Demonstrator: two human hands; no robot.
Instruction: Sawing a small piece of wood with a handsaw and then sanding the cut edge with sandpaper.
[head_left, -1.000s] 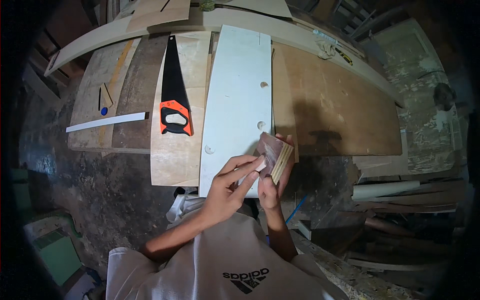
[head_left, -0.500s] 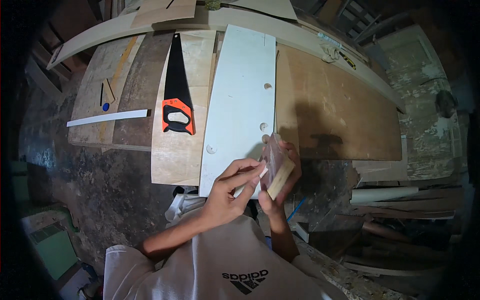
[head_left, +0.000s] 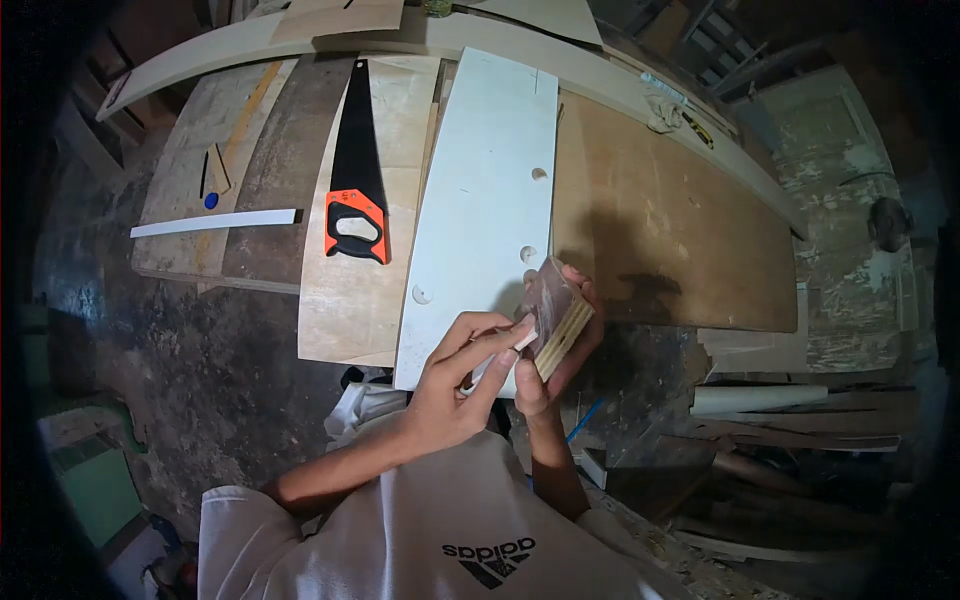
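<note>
In front of my chest, my right hand [head_left: 574,372] grips a small plywood block [head_left: 552,305], its fingers behind and its thumb at the near end. The block is tilted; its broad face is brownish with whitish smears, and pale layers show along its edge. My left hand [head_left: 455,378] pinches a small whitish piece [head_left: 527,340] between thumb and fingers, against or very close to that face. Beneath the block lies a long white board [head_left: 478,210] with several round recesses. To its left, a handsaw [head_left: 358,190] with an orange and black handle rests on a light plywood sheet [head_left: 315,310].
At far left lie a white strip [head_left: 215,223], a blue round item [head_left: 211,201] and small wood pieces. A brown panel [head_left: 680,220] extends to the right. Behind it, a cutter knife [head_left: 698,130] and a cloth [head_left: 663,115] sit on a long board. Scrap timber [head_left: 800,430] is stacked lower right.
The block has turned, so more of its layered edge shows. The whitish piece stays pinched against or near its face. The whole view has shifted slightly.
</note>
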